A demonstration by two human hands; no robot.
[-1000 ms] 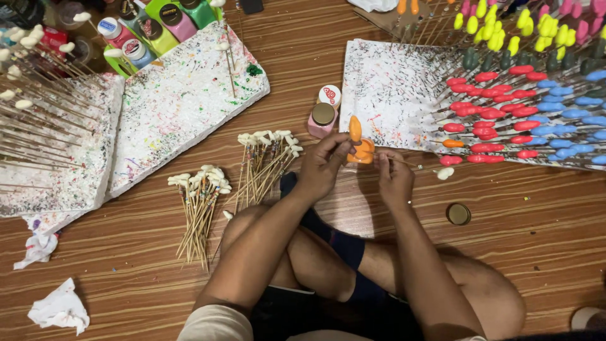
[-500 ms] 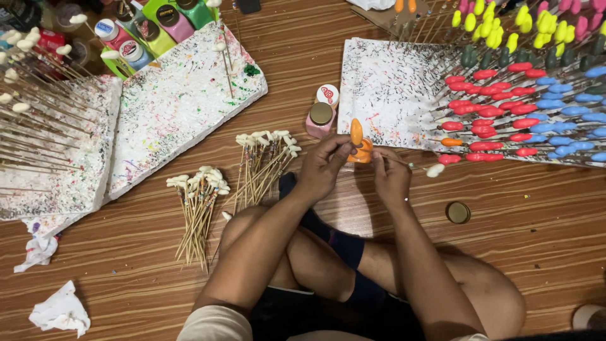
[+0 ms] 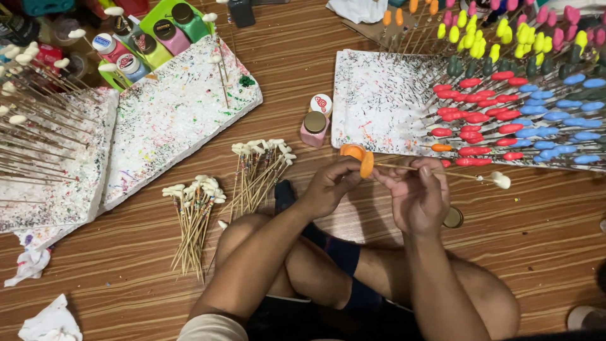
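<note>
far left: white foam board (image 3: 60, 189) on the wood floor (image 3: 536, 233), speckled with paint, bare sticks with white tips stuck in it and leaning right.
paint bottles: green tray (image 3: 151, 25) at top left holding capped bottles, pink and green among them.
second foam board: larger speckled slab (image 3: 170, 120) just right of the first, a few white-tipped sticks standing near its top edge.
rags: crumpled white tissue (image 3: 50, 322) at bottom left.
unpainted stock: two bundles of white-tipped sticks on the floor, one (image 3: 192, 218) by the person's left knee, one (image 3: 259, 167) just above it.
pink bottle: small pink paint bottle (image 3: 314, 128) with brown cap, beside a round white lid, just above the hands.
left hand (image 3: 328, 186): fingers curled, thumb and forefinger pinching an orange-painted tip (image 3: 366, 164); a second orange blob sits just behind it, can't tell if it's a pot or another tip.
stick (image 3: 435, 172): runs roughly level from the orange tip to the right, across both hands.
right hand (image 3: 416, 196): palm up, fingers closed round the stick mid-shaft, thumb on top.
spare end: white unpainted tip (image 3: 502, 180) sticks out past the right hand, over the floor.
right board: third speckled board (image 3: 379, 101) above the hands, loaded with finished sticks in rows, red, blue, dark green, yellow, pink, orange.
cap: small round brass-coloured lid (image 3: 452, 218) on the floor, touching the right hand's edge.
posture: person sits cross-legged, dark sock under the left forearm.
</note>
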